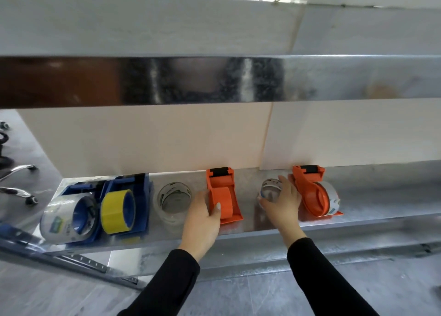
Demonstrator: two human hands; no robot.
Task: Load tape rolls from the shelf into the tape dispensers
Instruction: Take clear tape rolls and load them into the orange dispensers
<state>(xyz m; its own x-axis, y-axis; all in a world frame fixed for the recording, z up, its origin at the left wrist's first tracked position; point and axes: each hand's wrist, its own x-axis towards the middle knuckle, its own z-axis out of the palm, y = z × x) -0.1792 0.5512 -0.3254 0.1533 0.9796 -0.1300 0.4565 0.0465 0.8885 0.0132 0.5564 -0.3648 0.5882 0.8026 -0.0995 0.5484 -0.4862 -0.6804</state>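
Note:
An empty orange tape dispenser point(223, 194) stands mid-shelf, and my left hand point(202, 218) grips its near left side with the thumb on its hub. My right hand point(282, 202) closes over a clear tape roll point(269, 190) lying flat just right of it. A second orange dispenser point(310, 191) at the right carries a clear roll point(333, 200). Another clear roll point(174, 201) lies flat left of my left hand. Two blue dispensers sit at the left, one point(128, 208) loaded with yellow tape, the other point(71, 218) with clear tape.
The metal shelf point(381, 201) has a raised front lip, and a shiny metal beam point(214, 79) crosses above it. Pale boards back the shelf. Chair legs point(16, 182) show at far left over a grey floor.

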